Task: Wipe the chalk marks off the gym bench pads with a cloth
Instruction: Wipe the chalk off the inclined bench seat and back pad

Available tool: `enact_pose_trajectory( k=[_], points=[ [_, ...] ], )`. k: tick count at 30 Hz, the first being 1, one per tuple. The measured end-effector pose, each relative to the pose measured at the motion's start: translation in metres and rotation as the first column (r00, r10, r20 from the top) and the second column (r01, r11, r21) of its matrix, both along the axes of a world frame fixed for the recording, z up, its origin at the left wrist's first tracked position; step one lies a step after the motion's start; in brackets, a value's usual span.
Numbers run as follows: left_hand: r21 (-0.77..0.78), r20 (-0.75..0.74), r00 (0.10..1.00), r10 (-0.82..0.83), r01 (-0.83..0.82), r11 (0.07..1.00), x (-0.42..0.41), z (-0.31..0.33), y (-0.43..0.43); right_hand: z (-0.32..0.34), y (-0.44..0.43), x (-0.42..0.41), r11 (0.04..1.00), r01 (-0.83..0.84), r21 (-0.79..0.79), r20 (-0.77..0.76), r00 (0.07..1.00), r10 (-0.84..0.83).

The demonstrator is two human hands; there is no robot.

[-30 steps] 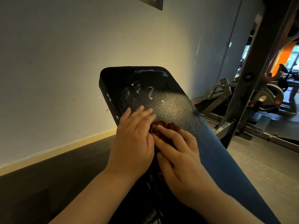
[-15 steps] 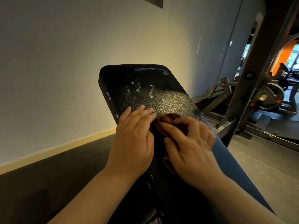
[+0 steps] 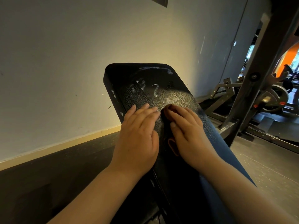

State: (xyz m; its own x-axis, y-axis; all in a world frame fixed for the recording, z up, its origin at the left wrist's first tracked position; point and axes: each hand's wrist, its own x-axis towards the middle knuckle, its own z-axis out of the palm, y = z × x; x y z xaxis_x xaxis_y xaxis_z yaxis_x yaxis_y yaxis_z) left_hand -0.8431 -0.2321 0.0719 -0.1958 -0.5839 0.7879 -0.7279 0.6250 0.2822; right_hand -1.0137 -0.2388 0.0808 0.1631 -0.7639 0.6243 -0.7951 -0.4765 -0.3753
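A black textured bench pad [image 3: 174, 97] slopes up away from me, its far end near the wall. White chalk marks [image 3: 155, 91] streak its upper part, and a curved smear [image 3: 155, 68] runs along the top edge. My left hand [image 3: 139, 136] lies flat on the pad's left side with straight fingers. My right hand [image 3: 189, 131] presses a dark reddish-brown cloth [image 3: 169, 110] onto the pad; the cloth shows at the fingertips and under the palm [image 3: 172, 145]. The rest of the cloth is hidden under the hand.
A pale wall [image 3: 64, 62] with a yellow skirting board stands to the left and behind the bench. A dark steel rack upright [image 3: 252, 75] rises on the right, with weight plates and a machine [image 3: 273, 97] behind it. The floor is dark rubber.
My right hand has pushed the cloth up the pad toward the chalk marks, about level with the left fingertips. The left hand has stayed in place.
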Motion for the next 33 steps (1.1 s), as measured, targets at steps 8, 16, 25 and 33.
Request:
enact_pose_trajectory(
  k=[8,16,25,33],
  points=[
    [0.053,0.014,0.999,-0.050,0.049,0.997,0.009,0.003,0.001,-0.007,0.018,-0.006,0.985,-0.173,-0.025,-0.159,0.973,0.167],
    [0.040,0.034,0.999,-0.023,0.021,0.999,0.014,0.009,-0.002,-0.008,0.033,0.016,0.983,-0.183,0.005,-0.169,0.969,0.181],
    [0.028,0.086,0.996,0.029,-0.032,0.999,0.029,0.027,-0.024,0.006,0.010,0.027,0.999,-0.040,-0.021,-0.106,0.994,0.038],
    [0.034,0.045,0.999,-0.014,0.012,0.999,0.032,0.026,-0.026,0.015,0.007,0.026,0.996,-0.082,0.024,-0.126,0.988,0.084]
  ],
)
